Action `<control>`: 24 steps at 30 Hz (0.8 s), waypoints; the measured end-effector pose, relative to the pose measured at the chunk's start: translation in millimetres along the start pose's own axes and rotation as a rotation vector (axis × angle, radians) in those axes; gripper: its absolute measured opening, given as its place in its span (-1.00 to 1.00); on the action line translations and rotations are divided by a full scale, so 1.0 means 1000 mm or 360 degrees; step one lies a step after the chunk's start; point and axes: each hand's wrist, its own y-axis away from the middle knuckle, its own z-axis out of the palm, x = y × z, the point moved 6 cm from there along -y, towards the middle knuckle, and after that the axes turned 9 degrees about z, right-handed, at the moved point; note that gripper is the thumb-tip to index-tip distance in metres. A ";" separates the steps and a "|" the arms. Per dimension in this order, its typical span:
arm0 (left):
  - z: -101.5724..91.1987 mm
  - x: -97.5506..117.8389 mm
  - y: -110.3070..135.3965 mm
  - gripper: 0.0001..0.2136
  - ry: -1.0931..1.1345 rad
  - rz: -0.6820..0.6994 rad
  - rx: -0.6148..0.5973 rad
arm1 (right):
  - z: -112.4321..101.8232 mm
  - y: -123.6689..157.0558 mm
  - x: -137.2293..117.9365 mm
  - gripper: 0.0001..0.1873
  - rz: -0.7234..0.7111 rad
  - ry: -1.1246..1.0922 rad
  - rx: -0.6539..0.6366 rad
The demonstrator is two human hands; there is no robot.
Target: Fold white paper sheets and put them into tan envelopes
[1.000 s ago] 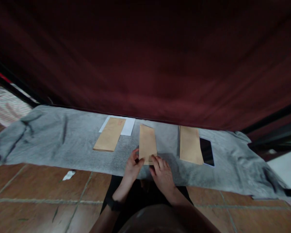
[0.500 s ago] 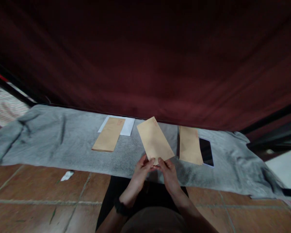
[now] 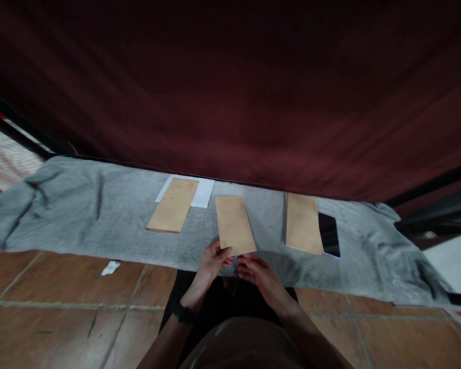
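My left hand [image 3: 214, 260] pinches a brown paper envelope [image 3: 235, 225] by its near left corner, thumb on top. The envelope slants slightly away from me over the grey cloth [image 3: 119, 215], faint print near its lower left. My right hand [image 3: 255, 270] is just below the envelope's near edge, fingers apart and gripping nothing visible. To the left, more brown envelopes [image 3: 172, 206] with red print overlap a white sheet of paper [image 3: 205, 192]. On the right lies a stack of brown envelopes [image 3: 302, 223], beside a dark-screened phone [image 3: 329, 234].
A dark red curtain-like cloth [image 3: 230, 102] rises behind the cloth-covered surface. Terracotta floor tiles [image 3: 69, 333] lie below, with a white scrap [image 3: 110, 267] at front left. A white panel [image 3: 451, 262] stands at far right.
The held envelope has been turned so its red corner print no longer shows at the far end, and lies lower and further left. My right hand has let go of its edge.
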 end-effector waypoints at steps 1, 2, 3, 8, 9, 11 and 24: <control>-0.001 -0.002 -0.001 -0.56 -0.0009 -0.0030 -0.0001 | -0.003 0.001 0.001 -0.46 -0.0005 0.0030 0.0007; -0.001 -0.003 -0.001 -0.56 -0.0006 -0.0067 -0.0007 | -0.004 0.002 0.003 -0.44 -0.0011 0.0061 0.0011; -0.001 -0.004 -0.002 -0.56 0.0005 -0.0100 -0.0017 | -0.006 0.002 0.003 -0.43 -0.0017 0.0086 0.0019; -0.002 -0.001 -0.003 -0.56 0.0091 -0.0134 -0.0072 | -0.010 -0.002 0.001 -0.50 -0.0074 0.0116 0.0128; -0.002 -0.001 -0.003 -0.56 0.0099 -0.0144 -0.0073 | -0.011 -0.004 0.000 -0.53 -0.0083 0.0109 0.0138; -0.004 -0.001 -0.002 -0.56 0.0104 -0.0161 -0.0064 | -0.016 -0.008 0.000 -0.54 -0.0115 0.0095 0.0156; -0.010 0.001 0.000 -0.81 -0.0467 -0.0113 0.0137 | -0.008 0.009 -0.031 -0.56 -0.1206 0.2212 0.0484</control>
